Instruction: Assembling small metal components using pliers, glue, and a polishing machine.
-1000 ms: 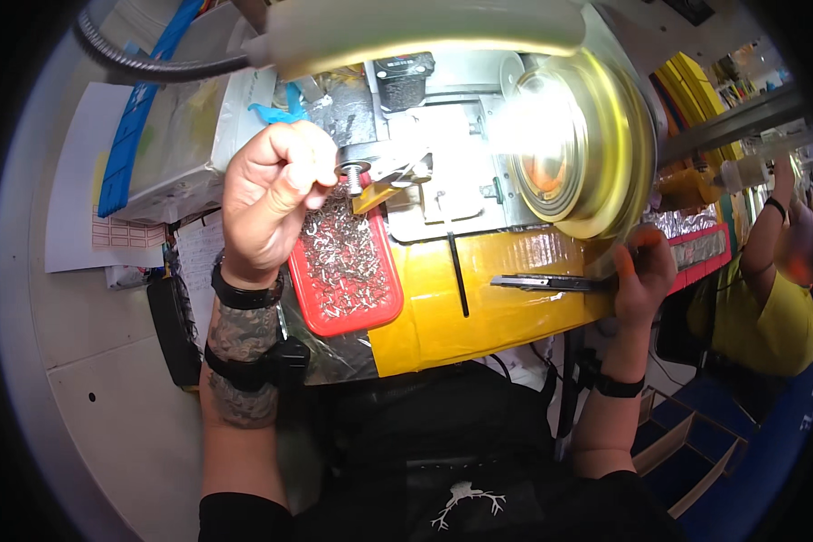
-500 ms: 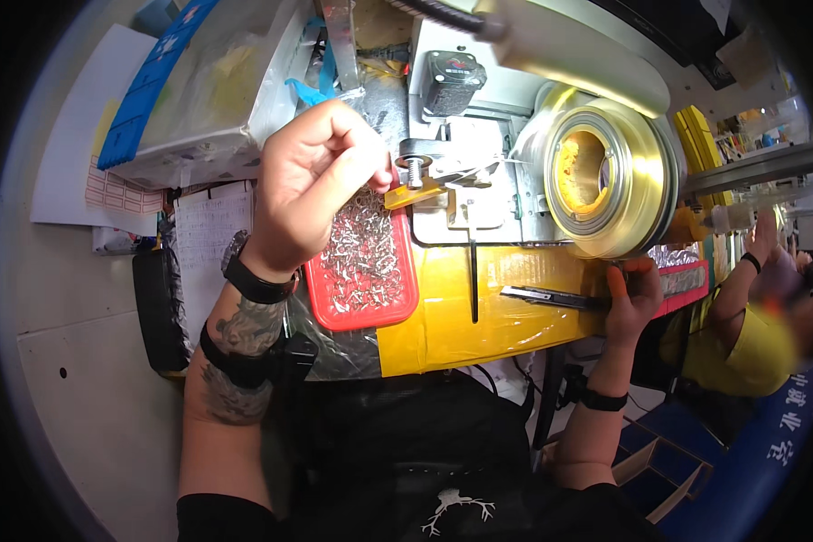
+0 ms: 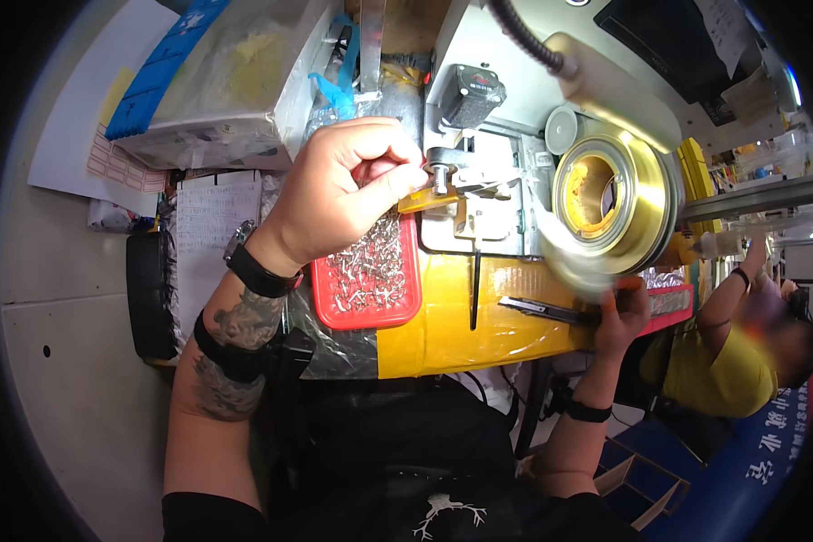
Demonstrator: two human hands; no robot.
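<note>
Left hand (image 3: 348, 190): over the far edge of the shallow red plastic tray (image 3: 368, 323), thumb and forefinger drawn together, other fingers curled in. Anything between the tips is hidden; cannot tell. Fingertips just beside an upright silver bolt with a coil-like shank (image 3: 440, 179), set under a short black metal arm (image 3: 446, 157), past the tray's far right corner. A flat amber strip-like piece (image 3: 417, 200) juts from below it, toward the tray.

Right hand (image 3: 621, 316): well right of the tray, fingers partly open and bent upward, near the lower edge of a broad, golden-yellow spool (image 3: 640, 203). Contact unclear. Black-handled utility knife (image 3: 551, 312) lies between tray and right hand.

Step, as judged: close fingertip work at the bolt, right hand stationed by the spool. Next move would call for a fine, steady pinch, clear of the arm.

Spool: glossy, ringed, orange-yellow inside its hub; a pale smear blurs its near left edge. Tray: crowded with small, shiny, tangled metal parts (image 3: 370, 280).
</note>
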